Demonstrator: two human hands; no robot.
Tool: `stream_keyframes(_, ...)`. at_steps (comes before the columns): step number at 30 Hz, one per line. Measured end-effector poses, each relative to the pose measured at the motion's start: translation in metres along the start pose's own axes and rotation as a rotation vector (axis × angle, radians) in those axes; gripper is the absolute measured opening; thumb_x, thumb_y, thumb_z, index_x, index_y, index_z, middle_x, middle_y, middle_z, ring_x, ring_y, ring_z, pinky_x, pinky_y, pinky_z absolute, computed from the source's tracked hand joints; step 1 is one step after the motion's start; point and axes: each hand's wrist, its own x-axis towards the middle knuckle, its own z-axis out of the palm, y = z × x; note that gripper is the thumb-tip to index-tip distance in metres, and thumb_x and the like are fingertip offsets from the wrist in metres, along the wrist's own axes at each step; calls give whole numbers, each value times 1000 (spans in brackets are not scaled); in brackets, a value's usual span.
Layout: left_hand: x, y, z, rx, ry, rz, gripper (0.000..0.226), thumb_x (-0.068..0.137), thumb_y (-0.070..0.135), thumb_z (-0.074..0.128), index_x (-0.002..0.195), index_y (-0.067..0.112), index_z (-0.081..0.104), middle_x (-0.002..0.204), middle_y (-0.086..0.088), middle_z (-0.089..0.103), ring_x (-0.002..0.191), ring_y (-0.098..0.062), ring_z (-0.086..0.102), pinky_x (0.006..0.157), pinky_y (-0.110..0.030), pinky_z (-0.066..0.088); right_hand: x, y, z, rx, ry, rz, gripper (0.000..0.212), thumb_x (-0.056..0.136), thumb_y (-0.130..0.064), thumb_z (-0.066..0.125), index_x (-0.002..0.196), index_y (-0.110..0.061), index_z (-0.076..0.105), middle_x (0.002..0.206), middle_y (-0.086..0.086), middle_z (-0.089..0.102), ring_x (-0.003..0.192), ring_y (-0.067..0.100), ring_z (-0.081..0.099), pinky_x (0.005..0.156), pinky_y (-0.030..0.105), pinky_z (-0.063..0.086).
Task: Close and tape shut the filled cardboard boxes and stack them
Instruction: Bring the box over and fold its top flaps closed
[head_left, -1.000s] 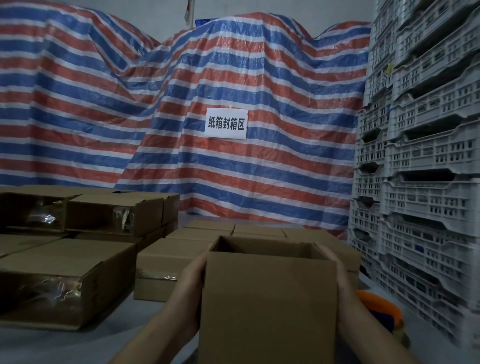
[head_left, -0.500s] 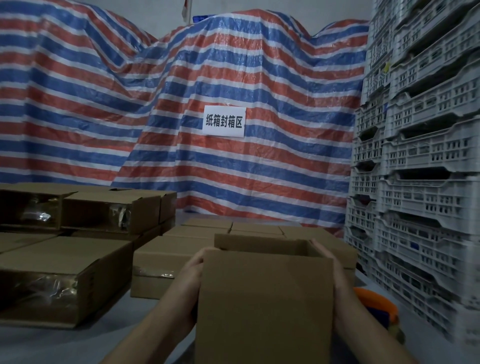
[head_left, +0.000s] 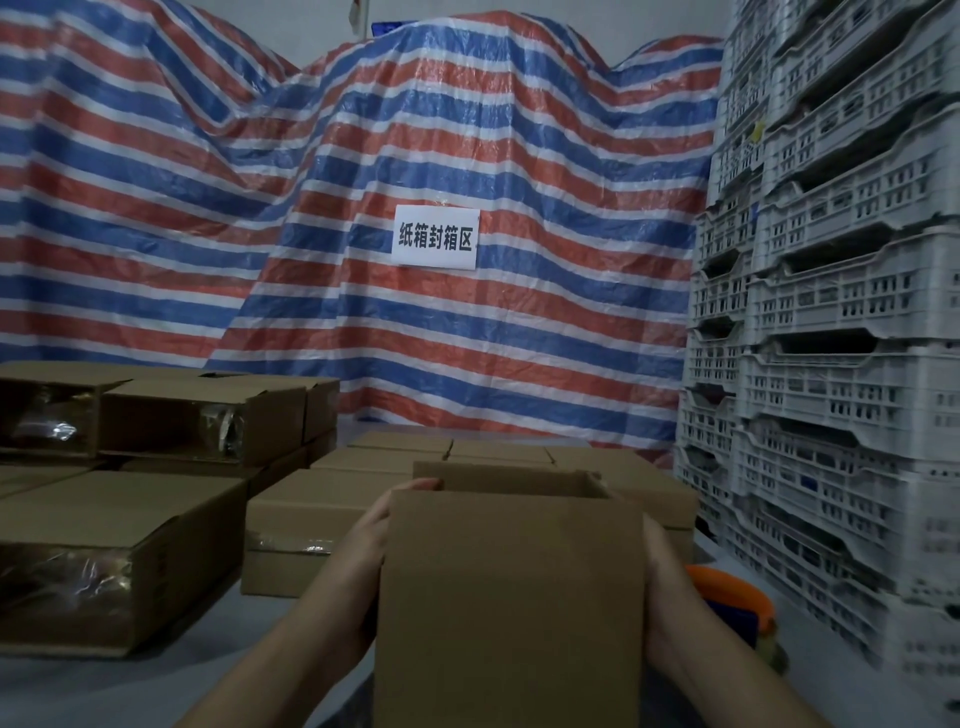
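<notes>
Grey work surface (head_left: 156, 691) below, striped tarpaulin (head_left: 467, 338) behind, white crates (head_left: 841, 364) stacked at right. Nearest: open cardboard box (head_left: 511, 613), upright, top unsealed, tall axis vertical, held between both hands above the surface's near edge. Left hand (head_left: 363, 545) flat on the left wall, fingertips hooked over the top rim; right hand (head_left: 657, 566) pressed to the right wall, finger curl not visible. Orange tape dispenser (head_left: 727, 592) just beside the right hand, hence nearer that side. Beyond: sealed boxes (head_left: 311, 514) stacked toward the far edge. Against one second ago: box slightly lower, rim nearer the sealed row; grip unchanged.
</notes>
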Motion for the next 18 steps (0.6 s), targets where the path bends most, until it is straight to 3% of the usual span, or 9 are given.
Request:
stream_keyframes(1,0,0,-1,-2,-7,-3,26,95,22,54,117,27,66,87,-7,76,73,-22,74,60,-32,58,-31,-17,-42,-76,36,81,62,93,-41,56,38,-14,68,53,8,66,40,20,64,58,36,42)
stream_keyframes(2,2,-1,-2,-4,-20,-2,26,93,23,55,117,27,66,86,-7,76,72,-22,73,58,-31,58,-31,-17,-69,37,119,4,57,92,-39,58,42,-14,69,54,8,67,42,21,65,59,36,44)
stream_keyframes(6,1,0,0,-12,-37,-15,20,92,21,55,107,22,69,78,-8,75,65,-20,72,51,-27,54,-31,-15,-82,-155,156,-57,24,77,-28,67,60,-11,72,63,12,71,50,25,68,63,38,46)
stream_keyframes(11,0,1,2,98,-78,-30,24,91,27,54,81,14,71,67,-5,70,58,-17,68,53,-27,51,-22,-18,-87,-102,183,-74,18,56,-30,70,60,-12,73,69,13,73,52,25,70,62,37,48)
stream_keyframes(13,1,4,-1,100,-64,-63,50,90,50,46,73,18,80,75,-4,75,66,-16,73,64,-31,51,-22,-16,-87,-108,178,-94,18,55,-30,70,59,-13,74,68,13,73,53,25,70,58,34,50)
stream_keyframes(15,1,7,-7,65,-132,-74,66,82,74,31,86,31,80,97,-7,77,89,-19,74,78,-35,50,-19,-14,-90,-85,165,-116,19,56,-31,70,61,-14,74,68,12,72,54,25,70,56,32,51)
stream_keyframes(18,-1,8,-16,71,-224,-60,69,68,82,34,100,39,77,113,0,74,106,-16,69,84,-30,50,-17,-13,-92,-64,180,-96,24,58,-32,70,71,-12,71,71,14,72,57,27,70,62,37,50)
